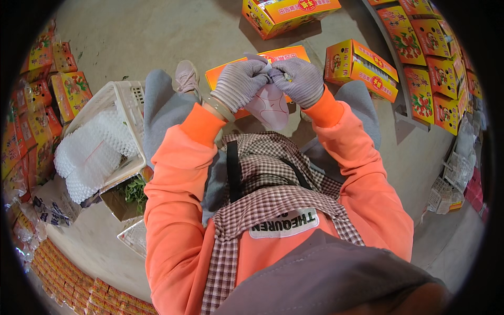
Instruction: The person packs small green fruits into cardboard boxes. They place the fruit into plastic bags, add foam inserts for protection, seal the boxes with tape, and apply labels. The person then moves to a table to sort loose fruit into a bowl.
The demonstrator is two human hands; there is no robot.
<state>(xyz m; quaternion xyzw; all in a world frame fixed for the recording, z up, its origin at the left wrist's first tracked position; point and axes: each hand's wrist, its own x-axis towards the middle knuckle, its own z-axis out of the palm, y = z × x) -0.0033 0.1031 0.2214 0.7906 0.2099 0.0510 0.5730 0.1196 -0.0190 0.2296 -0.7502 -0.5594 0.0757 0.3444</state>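
Observation:
In striped knitted gloves, my left hand (pixel 240 84) and my right hand (pixel 300 82) meet in front of me, fingers pinched together. Between them they grip the top of a thin translucent plastic bag (pixel 269 107) with red printed lines, which hangs below. A bit of something yellow shows at my right fingers; what it is I cannot tell. Directly beneath my hands lies an orange and yellow cardboard box (pixel 220 76), largely covered by them.
Other printed boxes stand ahead (pixel 291 17) and at right (pixel 360 71), beside a stack of boxes (pixel 419 94). On the left, a white plastic crate (pixel 132 98) holds white foam netting (pixel 92 145). Green leaves (pixel 136 193) lie in a carton near it.

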